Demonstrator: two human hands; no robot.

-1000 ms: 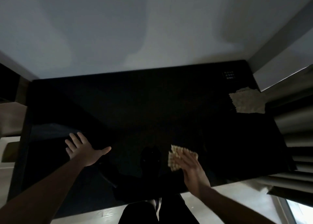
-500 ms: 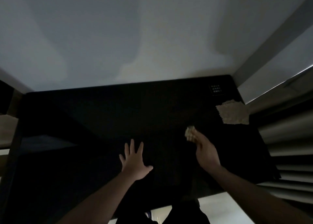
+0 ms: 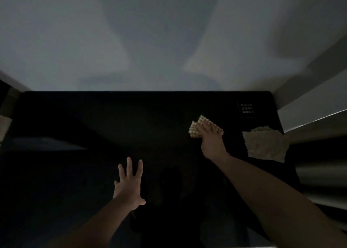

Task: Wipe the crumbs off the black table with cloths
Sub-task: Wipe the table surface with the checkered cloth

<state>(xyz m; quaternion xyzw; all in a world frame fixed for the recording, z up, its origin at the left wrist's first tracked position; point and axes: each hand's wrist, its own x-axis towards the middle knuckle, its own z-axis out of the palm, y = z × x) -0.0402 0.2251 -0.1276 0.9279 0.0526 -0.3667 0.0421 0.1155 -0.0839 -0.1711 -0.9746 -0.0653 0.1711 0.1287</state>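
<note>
The black table [image 3: 131, 127] fills the lower half of the dim view. My right hand [image 3: 213, 141] reaches to the far right part of it and grips a folded beige waffle cloth [image 3: 197, 128] against the surface, fingers curled over it. A second beige cloth [image 3: 264, 144] lies flat near the table's right edge, just right of that hand. My left hand [image 3: 129, 184] rests flat on the table's near middle, fingers spread, holding nothing. No crumbs can be made out in the dark.
A small white printed label [image 3: 247, 108] sits at the table's far right corner. A pale wall [image 3: 150, 41] runs behind the table. Grey window framing and curtain folds [image 3: 319, 172] stand along the right side.
My right hand has carried the cloth from the near edge to the far right, beside the second cloth. My left hand has shifted right toward the table's middle.
</note>
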